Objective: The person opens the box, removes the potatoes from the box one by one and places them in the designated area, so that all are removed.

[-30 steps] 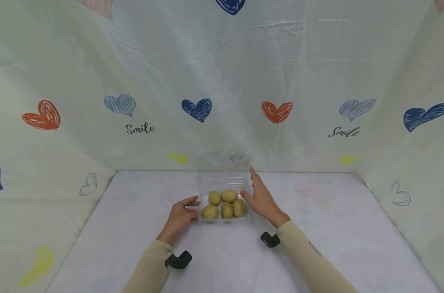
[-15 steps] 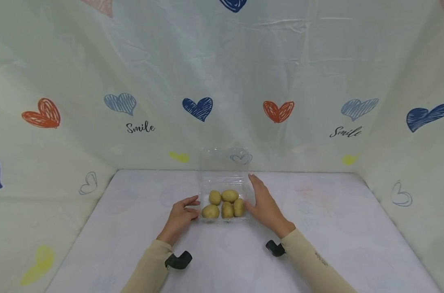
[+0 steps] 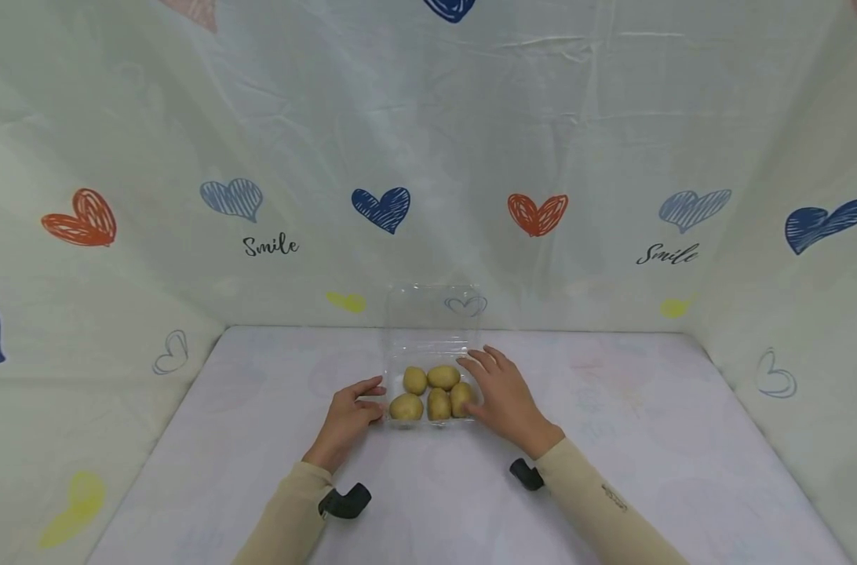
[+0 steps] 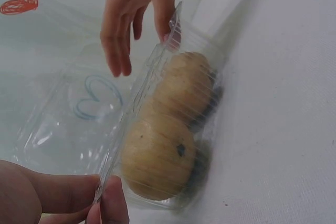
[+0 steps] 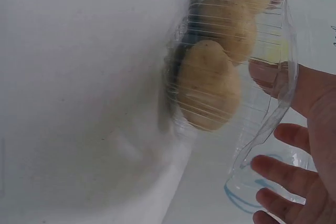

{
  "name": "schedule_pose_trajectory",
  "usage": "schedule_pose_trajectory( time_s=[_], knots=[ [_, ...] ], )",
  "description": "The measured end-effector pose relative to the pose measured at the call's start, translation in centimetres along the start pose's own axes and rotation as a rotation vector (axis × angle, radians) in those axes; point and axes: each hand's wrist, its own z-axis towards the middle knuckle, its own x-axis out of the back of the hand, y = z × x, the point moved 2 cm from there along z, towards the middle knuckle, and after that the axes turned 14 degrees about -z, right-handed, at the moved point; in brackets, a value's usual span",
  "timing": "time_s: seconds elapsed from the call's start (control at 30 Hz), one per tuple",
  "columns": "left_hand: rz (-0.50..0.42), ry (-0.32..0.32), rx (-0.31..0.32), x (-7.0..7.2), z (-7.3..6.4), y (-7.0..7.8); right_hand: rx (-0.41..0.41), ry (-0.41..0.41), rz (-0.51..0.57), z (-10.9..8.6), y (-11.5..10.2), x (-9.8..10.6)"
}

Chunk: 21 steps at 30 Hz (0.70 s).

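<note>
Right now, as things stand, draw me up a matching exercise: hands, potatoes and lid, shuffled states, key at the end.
1. potatoes
2. clear lid
3. left hand
4. right hand

A. pinching the left rim of the clamshell container
B. fingers spread at the container's right side
C. raised open at the far side
D. five, inside the container

Pairs: 1-D, 2-C, 3-A, 4-B

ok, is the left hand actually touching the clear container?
Touching. The left wrist view shows it plainly: the left hand pinches the rim of the clear container between thumb and finger.
</note>
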Motion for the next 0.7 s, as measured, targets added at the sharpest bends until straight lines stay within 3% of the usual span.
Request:
schedule_pose_trajectory(
  time_s=[0.7],
  knots=[
    [-0.032, -0.012, -0.015, 0.1, 0.0, -0.1, 0.08, -0.044, -0.16, 1.2, -1.2, 0.2]
  ],
)
